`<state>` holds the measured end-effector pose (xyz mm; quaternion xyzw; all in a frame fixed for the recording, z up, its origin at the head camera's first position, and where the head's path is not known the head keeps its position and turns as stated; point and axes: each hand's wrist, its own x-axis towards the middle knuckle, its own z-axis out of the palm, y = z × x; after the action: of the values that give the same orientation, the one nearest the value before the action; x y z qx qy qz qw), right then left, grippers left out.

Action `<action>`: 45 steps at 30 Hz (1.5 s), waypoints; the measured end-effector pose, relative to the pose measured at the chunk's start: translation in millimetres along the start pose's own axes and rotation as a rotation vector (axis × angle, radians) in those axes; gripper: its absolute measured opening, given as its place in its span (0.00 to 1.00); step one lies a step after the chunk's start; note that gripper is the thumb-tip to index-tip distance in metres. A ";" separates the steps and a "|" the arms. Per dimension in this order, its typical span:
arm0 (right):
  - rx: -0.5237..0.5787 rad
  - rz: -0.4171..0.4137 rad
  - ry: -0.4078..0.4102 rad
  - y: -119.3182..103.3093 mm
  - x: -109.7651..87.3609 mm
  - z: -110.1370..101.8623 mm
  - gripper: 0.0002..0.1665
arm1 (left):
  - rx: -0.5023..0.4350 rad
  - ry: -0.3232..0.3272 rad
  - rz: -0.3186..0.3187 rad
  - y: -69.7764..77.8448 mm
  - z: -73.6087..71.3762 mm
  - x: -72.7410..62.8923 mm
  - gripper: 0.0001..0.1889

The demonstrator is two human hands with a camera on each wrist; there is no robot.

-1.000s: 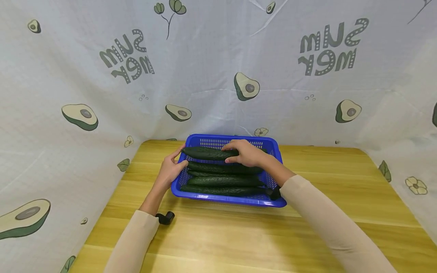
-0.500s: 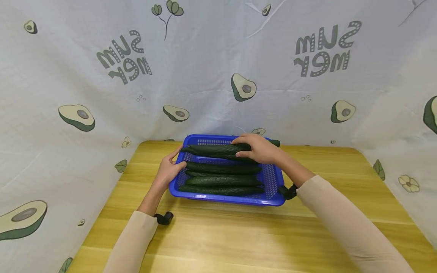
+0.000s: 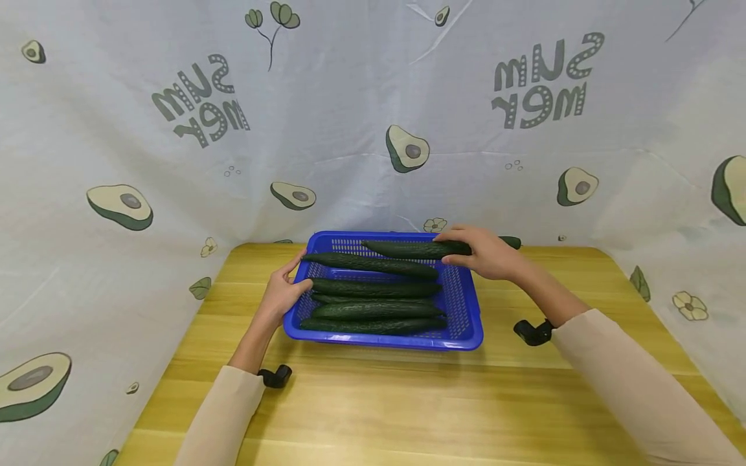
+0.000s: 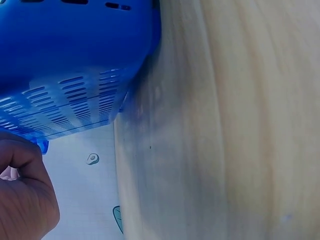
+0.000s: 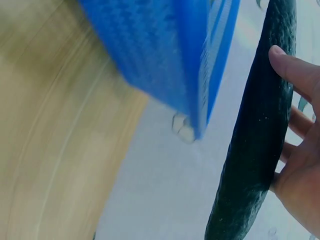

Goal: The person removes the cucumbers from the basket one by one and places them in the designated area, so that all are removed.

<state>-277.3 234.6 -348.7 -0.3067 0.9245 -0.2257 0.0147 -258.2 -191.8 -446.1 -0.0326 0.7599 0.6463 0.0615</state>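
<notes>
A long dark green cucumber (image 3: 402,250) is held crosswise by my right hand (image 3: 480,252), over the back right of a blue plastic basket (image 3: 466,304). In the right wrist view the thumb presses one side of that cucumber (image 5: 260,115) while the fingers pass behind it. My left hand (image 3: 282,290) grips the basket's left rim, its thumb on the inner side. Several more cucumbers (image 3: 379,309) lie side by side in the basket, stems mostly leftward. From the left wrist, the hand (image 4: 25,195) is seen at the slotted basket wall (image 4: 75,95).
The basket stands on a wooden table (image 3: 373,401) near its back edge. Behind and at both sides hangs a white cloth (image 3: 344,162) printed with avocados. Black camera mounts (image 3: 275,377) are strapped on both wrists.
My right hand has lifted a cucumber from the back of the basket and carried it rightward, so its end now passes the right rim. The left hand stays on the rim.
</notes>
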 end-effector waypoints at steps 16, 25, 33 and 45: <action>-0.035 0.101 0.050 47.9 -56.0 -16.6 0.25 | -0.025 0.011 0.125 -6.6 -1.2 1.0 0.36; -0.035 0.194 0.049 80.7 -81.6 -21.5 0.29 | 0.002 -0.010 0.115 -8.2 -2.9 3.2 0.35; -0.063 0.203 0.058 110.3 -101.3 -20.9 0.30 | -0.024 -0.010 0.113 -7.5 -1.6 3.3 0.35; -0.111 0.212 0.009 152.8 -112.0 -11.1 0.29 | -0.056 -0.007 0.096 -7.7 -0.7 3.4 0.36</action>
<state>-274.0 411.9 -416.3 -0.2066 0.9629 -0.1727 0.0175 -260.6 -193.6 -454.0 0.0045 0.7421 0.6695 0.0323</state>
